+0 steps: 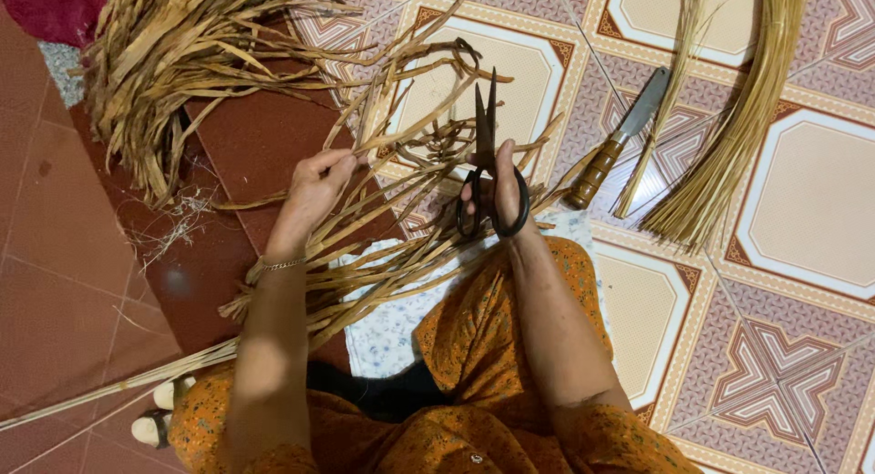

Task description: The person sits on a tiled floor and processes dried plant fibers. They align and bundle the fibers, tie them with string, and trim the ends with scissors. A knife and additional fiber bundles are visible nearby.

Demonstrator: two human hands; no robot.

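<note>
The left hand (pixel 314 187) pinches dry strips (pixel 401 246) that lie across the lap. The right hand (pixel 499 187) has its fingers through black scissors (pixel 488 164), blades nearly together. The strips look light, stiff and brittle, best held near the ends.

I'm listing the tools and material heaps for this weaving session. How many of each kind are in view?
Scissors, in the right hand: 1
Knife, on the tiled floor: 1
Heaps of flat dried leaf strips, one touched by the left hand: 2
Bundles of thin straw stalks: 2
Total: 6
</note>
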